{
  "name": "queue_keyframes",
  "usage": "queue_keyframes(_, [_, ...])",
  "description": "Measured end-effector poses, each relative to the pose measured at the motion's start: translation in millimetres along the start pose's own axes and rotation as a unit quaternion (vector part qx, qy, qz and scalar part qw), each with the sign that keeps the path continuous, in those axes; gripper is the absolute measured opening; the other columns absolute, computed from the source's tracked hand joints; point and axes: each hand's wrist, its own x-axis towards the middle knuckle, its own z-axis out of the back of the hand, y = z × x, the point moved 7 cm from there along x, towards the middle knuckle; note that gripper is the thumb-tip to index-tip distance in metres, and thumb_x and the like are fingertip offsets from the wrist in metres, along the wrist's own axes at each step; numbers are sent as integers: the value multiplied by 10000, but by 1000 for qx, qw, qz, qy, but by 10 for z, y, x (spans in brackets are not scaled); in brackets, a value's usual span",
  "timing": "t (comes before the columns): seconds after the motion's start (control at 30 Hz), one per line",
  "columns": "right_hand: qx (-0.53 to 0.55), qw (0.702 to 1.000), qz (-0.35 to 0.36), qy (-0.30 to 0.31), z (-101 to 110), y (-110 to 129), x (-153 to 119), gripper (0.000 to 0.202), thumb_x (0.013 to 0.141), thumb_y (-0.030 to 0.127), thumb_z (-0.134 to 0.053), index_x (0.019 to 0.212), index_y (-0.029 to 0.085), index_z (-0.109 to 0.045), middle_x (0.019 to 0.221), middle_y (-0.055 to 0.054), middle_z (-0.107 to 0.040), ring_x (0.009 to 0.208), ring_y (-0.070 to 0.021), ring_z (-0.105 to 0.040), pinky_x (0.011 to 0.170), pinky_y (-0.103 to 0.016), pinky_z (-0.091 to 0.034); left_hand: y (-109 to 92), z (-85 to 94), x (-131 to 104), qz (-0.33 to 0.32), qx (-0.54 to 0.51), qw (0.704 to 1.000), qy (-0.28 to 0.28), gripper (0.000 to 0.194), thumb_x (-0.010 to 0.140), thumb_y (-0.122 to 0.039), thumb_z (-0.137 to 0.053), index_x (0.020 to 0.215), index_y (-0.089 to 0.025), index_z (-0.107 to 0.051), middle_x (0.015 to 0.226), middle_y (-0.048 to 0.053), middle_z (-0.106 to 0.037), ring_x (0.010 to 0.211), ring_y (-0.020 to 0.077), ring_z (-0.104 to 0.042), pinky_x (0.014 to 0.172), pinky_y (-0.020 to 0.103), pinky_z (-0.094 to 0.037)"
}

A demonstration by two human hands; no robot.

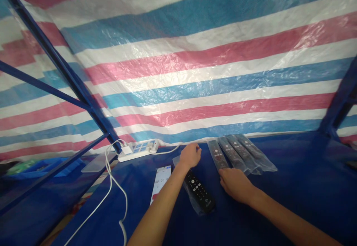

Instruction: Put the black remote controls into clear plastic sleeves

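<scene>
My left hand is over the upper end of a black remote control, its fingers curled in. Whatever they hold, if anything, is hidden behind the hand. That remote lies slanted on the blue table, with a clear plastic bag around or under it; I cannot tell which. On the right, my right hand closes its fingertips on the near end of a bagged remote control. Several more bagged remotes lie side by side just right of it, their bag ends spreading toward me.
A phone showing a timer lies left of my left forearm. Behind it is a white power strip with plugs and white cables. Blue metal posts and a striped plastic sheet enclose the blue table.
</scene>
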Motion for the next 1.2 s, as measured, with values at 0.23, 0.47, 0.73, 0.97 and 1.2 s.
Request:
queue_keyframes(0.23, [98,988,116,-12,-71,-43,-389,181,865,188,-463,751,195,-603,837,-33,-711,748,-179,-666,617,-256,-377,-51,-410,222,3,-28,999,28,371,893,-334,-475,1162,-126,-622,1162,131,-638,1092,230,-583,940,295,-430])
queue_keyframes(0.47, [184,977,61,-87,40,-412,-492,311,929,360,-414,698,208,-557,724,-16,-644,637,-147,-588,578,-250,-343,-46,-521,290,24,-46,998,32,236,893,-225,-462,931,-168,-688,995,80,-704,954,185,-641,837,250,-458])
queue_keyframes(0.73, [206,969,44,-125,45,-573,-491,357,934,391,-388,653,213,-517,650,0,-598,612,-150,-576,578,-255,-353,-50,-448,247,28,-37,999,4,246,918,-180,-427,1065,-135,-619,1039,123,-688,985,196,-637,828,265,-444])
queue_keyframes(0.97, [214,963,36,-161,115,-630,-516,364,925,399,-386,635,223,-516,638,-3,-605,598,-159,-576,561,-255,-371,-204,-198,176,-7,-24,1000,-16,207,895,-196,-477,860,-165,-679,941,81,-703,907,183,-638,787,258,-437])
queue_keyframes(1.2, [215,959,-28,-184,207,-761,-567,360,904,479,-404,685,231,-547,621,-7,-636,571,-172,-594,534,-265,-351,-564,567,-88,-69,6,992,-102,240,948,-280,-384,883,-215,-605,927,50,-672,910,202,-610,737,279,-387])
